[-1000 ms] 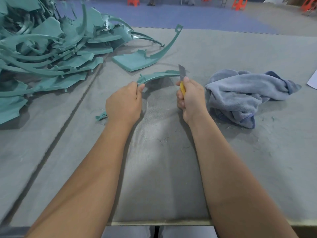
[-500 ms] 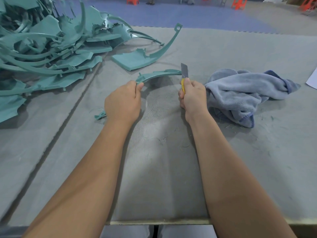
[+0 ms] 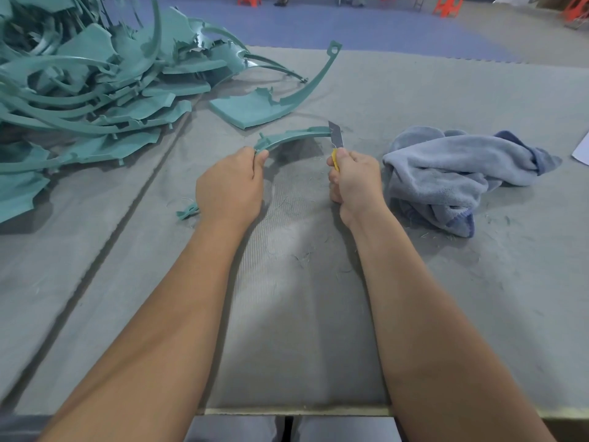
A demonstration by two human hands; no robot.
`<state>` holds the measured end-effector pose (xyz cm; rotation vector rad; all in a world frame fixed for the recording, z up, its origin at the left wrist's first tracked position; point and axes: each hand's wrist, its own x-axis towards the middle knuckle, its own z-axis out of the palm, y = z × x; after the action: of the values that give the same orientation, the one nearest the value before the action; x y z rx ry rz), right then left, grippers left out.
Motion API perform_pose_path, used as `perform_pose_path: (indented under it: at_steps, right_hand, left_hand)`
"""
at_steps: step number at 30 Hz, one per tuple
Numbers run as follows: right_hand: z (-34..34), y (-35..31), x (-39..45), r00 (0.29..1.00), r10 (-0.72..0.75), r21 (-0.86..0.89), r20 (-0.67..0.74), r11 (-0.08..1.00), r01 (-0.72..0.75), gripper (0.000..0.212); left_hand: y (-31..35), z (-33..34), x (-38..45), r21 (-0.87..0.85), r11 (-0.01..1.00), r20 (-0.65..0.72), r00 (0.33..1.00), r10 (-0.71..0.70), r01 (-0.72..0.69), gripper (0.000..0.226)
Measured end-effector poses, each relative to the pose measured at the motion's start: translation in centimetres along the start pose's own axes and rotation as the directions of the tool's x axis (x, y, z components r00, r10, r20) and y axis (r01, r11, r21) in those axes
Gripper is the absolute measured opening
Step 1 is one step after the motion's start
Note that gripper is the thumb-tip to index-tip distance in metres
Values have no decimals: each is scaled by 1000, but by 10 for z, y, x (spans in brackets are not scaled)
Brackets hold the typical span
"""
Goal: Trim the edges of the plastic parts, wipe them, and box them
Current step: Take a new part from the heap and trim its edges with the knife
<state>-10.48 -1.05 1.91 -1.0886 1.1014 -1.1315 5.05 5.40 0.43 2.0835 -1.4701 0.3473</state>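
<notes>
My left hand (image 3: 231, 188) grips the near end of a curved teal plastic part (image 3: 293, 137), which arches above the grey table (image 3: 287, 314) toward the right. My right hand (image 3: 357, 181) holds a yellow-handled utility knife (image 3: 336, 140) upright, with its grey blade against the far right end of that part. A crumpled blue-grey cloth (image 3: 452, 173) lies just right of my right hand. A small teal offcut (image 3: 188, 212) sits on the table left of my left wrist.
A big heap of teal plastic parts (image 3: 79, 90) fills the far left of the table. One flat teal piece with a long curved arm (image 3: 255, 110) lies apart, beyond my hands. A white sheet's corner (image 3: 581, 148) shows at the right edge. Fine shavings litter the mat.
The knife blade has slid slightly along the part's right end, and my right hand has shifted a little. My left hand keeps the same grip.
</notes>
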Motion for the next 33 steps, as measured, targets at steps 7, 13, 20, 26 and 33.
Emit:
perform_pose_path:
  at_steps: [7, 13, 20, 26, 33]
  right_hand:
    - [15, 3, -8, 996, -37, -32, 84, 999, 40, 35]
    - [3, 3, -3, 993, -28, 123, -117, 991, 43, 36]
    - [4, 7, 0, 988, -98, -94, -122, 992, 87, 34]
    - [-1, 5, 1, 998, -59, -94, 13, 994, 60, 34]
    - [6, 8, -7, 973, -124, -226, 196, 960, 168, 35]
  left_hand:
    - [4, 1, -1, -10, 1000, 17, 999, 28, -28, 42]
    - [4, 1, -1, -23, 999, 16, 1000, 27, -26, 44]
    - [4, 0, -1, -22, 999, 26, 999, 24, -24, 43]
    - [3, 1, 0, -20, 1000, 12, 1000, 19, -19, 45]
    - [3, 3, 0, -17, 999, 24, 999, 42, -42, 44]
